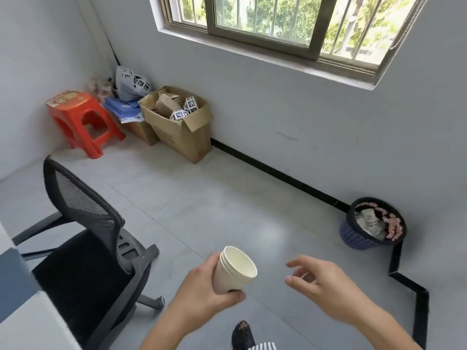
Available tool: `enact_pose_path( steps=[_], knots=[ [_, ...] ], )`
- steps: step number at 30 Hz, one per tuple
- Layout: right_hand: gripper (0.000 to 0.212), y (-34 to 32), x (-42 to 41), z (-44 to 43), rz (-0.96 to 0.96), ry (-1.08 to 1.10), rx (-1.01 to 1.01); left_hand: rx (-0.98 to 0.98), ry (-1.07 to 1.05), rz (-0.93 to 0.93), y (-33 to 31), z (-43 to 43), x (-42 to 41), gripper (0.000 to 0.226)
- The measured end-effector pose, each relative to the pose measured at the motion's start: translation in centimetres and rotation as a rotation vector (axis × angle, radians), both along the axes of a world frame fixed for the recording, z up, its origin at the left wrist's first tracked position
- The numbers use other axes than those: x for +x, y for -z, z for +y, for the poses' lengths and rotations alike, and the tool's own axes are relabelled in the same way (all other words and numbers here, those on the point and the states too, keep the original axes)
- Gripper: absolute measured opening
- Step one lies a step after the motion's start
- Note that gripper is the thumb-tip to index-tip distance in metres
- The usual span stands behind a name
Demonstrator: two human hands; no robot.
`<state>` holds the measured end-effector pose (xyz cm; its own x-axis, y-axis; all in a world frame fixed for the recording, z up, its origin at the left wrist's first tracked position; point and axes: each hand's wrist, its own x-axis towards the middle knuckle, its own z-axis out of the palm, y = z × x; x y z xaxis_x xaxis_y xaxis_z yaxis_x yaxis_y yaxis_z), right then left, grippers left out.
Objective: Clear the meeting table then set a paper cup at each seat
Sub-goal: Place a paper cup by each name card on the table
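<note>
Nested paper cups in the left hand, right hand empty beside them.

The left hand (pixel 202 284) was clamped around the lower body of a stack of paper cups (pixel 233 270), thumb under the base, mouth tilted up and right toward the right hand (pixel 321 276). That grip was spread apart, fingers loosely curled, near the rim yet not touching it. All hung above the tiled floor (pixel 214 198), with the desk (pixel 27 314) edge at lower left behind a black mesh office chair (pixel 86 238); a full waste basket (pixel 371 223) stood by the wall.

Red stool (pixel 80 122), cardboard box (pixel 180 127), seemingly full wastebasket (pixel 371 223).
</note>
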<state>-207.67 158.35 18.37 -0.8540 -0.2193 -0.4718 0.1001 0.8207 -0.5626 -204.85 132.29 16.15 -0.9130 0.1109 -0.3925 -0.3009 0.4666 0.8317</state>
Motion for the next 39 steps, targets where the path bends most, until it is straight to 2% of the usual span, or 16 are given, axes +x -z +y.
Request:
enact_pose_path(
  steps=[5,11,17,19,22,25,28,31,35,39],
  knots=[
    [0.021,-0.9,-9.0,-1.7,0.052,0.031,-0.09,0.022,-0.015,0.011,-1.6,-1.0,-8.4,0.051],
    [0.035,1.3,-21.9,-4.7,-0.11,-0.252,-0.007,-0.001,-0.198,-0.069,0.5,-4.5,-17.0,0.052],
    [0.031,1.1,-39.2,-9.2,0.004,-0.326,0.004,-0.005,-0.37,-0.043,-1.0,-7.5,-28.5,0.055],
    [0.026,0.3,-44.4,-12.1,0.027,-0.359,-0.03,-0.024,-0.431,-0.001,-1.5,-9.0,-31.6,0.055],
    [0.027,-0.6,-50.1,-17.5,0.048,-0.528,-0.012,-0.041,-0.568,0.003,-1.6,-11.7,-33.8,0.057],
    [0.029,-0.6,-54.2,-23.4,0.011,-0.645,-0.058,-0.039,-0.701,-0.031,-1.0,-15.1,-34.9,0.063],
    [0.033,0.7,-57.4,-30.0,-0.01,-0.784,-0.022,-0.036,-0.816,-0.053,0.0,-19.5,-36.6,0.058],
    [0.039,1.4,-60.1,-36.8,-0.05,-0.882,-0.008,-0.096,-0.855,-0.032,0.3,-25.3,-39.4,0.059],
    [0.036,-0.9,-63.6,-45.8,-0.083,-0.993,-0.047,-0.096,-0.906,0.005,-1.3,-33.2,-43.9,0.061],
    [0.027,-1.9,-68.6,-53.7,-0.006,-0.999,-0.126,-0.154,-0.918,0.005,-2.9,-39.9,-47.9,0.06]
  ],
)
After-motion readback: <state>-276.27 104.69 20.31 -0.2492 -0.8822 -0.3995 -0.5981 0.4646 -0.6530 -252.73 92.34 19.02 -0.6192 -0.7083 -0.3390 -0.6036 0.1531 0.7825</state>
